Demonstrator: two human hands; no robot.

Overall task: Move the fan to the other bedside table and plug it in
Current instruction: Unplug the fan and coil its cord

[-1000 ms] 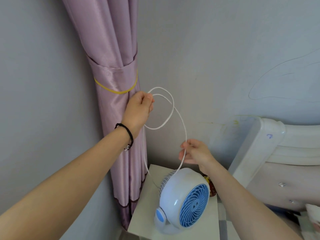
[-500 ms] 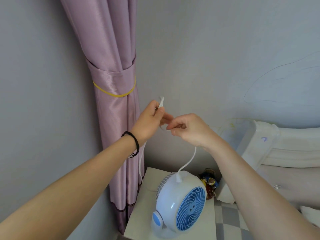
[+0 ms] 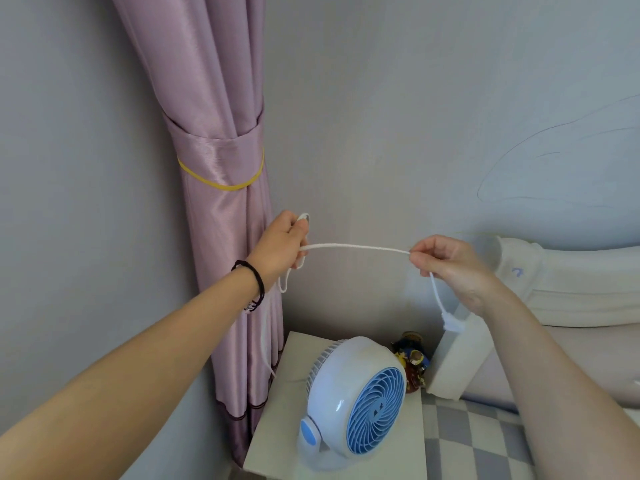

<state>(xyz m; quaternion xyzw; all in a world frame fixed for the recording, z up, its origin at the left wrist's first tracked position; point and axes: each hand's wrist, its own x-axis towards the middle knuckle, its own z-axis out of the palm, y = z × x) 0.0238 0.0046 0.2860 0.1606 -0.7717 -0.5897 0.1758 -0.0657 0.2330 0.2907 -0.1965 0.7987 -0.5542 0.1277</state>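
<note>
Fan point(image 3: 353, 400) sits on the white table point(image 3: 273, 455), grille facing right toward the bed. Curtain point(image 3: 225, 202) hangs just left of the fan; a small figurine point(image 3: 414, 362) stands just behind and to its right, the headboard point(image 3: 554, 282) beyond that.

I have the cord point(image 3: 356, 247) stretched level above the fan. Left hand point(image 3: 280, 247): fingers clenched around gathered loops, one loop hanging below the fist. Right hand point(image 3: 450, 268): fingers pinching the cord, with the plug point(image 3: 452, 322) dangling below.

Step in hand, as I judge it: bundling the cord before carrying the fan.

- Keep loops even and slightly slack.
- Feed from the right hand without jerking; the plug could swing into the figurine.
- Cord trails down left of the fan, apparently to its rear; leave slack there so the fan isn't tipped.
</note>
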